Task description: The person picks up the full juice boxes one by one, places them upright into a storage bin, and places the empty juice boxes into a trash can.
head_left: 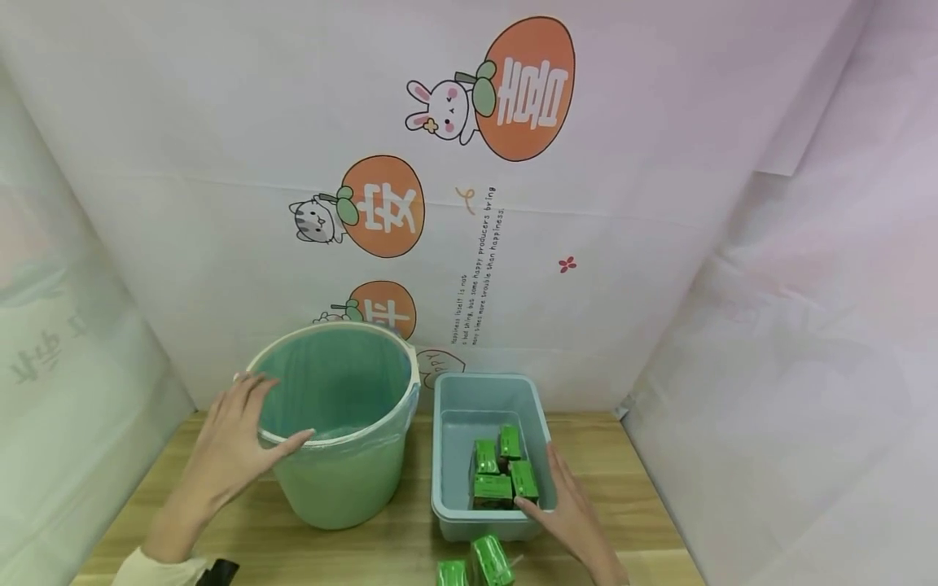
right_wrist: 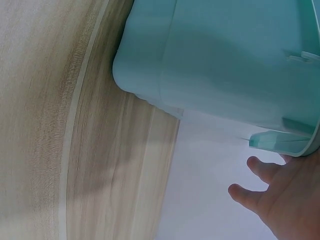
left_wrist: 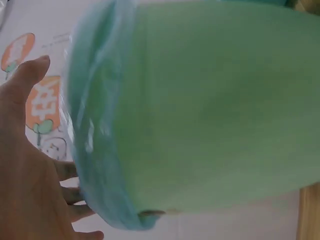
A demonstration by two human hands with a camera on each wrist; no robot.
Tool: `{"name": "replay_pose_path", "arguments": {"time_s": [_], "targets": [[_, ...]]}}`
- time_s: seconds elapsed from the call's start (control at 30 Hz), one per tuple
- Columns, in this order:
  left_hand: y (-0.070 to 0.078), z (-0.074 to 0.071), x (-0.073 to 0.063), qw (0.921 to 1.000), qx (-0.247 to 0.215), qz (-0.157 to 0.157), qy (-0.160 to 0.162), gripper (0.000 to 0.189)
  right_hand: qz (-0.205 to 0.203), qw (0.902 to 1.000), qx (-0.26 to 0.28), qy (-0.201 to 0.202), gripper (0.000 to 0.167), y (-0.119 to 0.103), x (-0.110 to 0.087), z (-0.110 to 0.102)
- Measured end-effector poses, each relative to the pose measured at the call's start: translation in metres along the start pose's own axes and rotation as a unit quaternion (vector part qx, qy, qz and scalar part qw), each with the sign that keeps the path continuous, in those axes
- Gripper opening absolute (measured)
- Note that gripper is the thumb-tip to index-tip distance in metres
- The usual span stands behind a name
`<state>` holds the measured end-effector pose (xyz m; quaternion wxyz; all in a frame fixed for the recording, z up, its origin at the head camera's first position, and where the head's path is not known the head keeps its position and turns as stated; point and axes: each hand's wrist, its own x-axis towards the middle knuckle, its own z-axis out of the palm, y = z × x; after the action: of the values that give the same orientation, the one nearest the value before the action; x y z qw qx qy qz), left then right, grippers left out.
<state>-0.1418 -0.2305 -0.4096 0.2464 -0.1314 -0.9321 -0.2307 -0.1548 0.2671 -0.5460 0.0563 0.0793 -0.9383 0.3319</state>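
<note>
- Bag-lined green bin (head_left: pixel 344 488) (nearer the table's (head_left: pixel 604 456) left edge): rim beside left hand (head_left: pixel 238 427), fingers spread.
- Blue tub (head_left: pixel 460 529): near-right corner beside right hand (head_left: pixel 572 513), thumb and fingers apart.

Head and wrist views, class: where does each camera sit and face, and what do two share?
Head: worn there, facing forward and down at bin and tub; left hand, right hand show.
Left wrist: worn there, facing bin's side; left hand shows.
Right wrist: worn there, facing tub's side; right hand shows.
Head and left wrist share the bin.
</note>
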Motion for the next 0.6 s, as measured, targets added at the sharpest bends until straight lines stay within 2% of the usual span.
{"name": "replay_pose_path", "arguments": {"time_s": [0.13, 0.27, 0.6], "targets": [[-0.014, -0.001, 0.002, 0.9977, -0.003, -0.046, -0.050, 0.108, 0.000, 1.0000, -0.002, -0.003, 0.112, 0.000, 0.000, 0.001], [-0.020, 0.000, 0.002, 0.9939, -0.011, -0.069, -0.086, 0.118, 0.001, 1.0000, -0.001, -0.003, 0.112, 0.000, 0.000, 0.001], [-0.018, -0.002, 0.006, 0.9866, -0.015, -0.103, -0.126, 0.130, -0.005, 1.0000, 0.004, 0.002, 0.111, 0.001, 0.001, 0.002]]}}
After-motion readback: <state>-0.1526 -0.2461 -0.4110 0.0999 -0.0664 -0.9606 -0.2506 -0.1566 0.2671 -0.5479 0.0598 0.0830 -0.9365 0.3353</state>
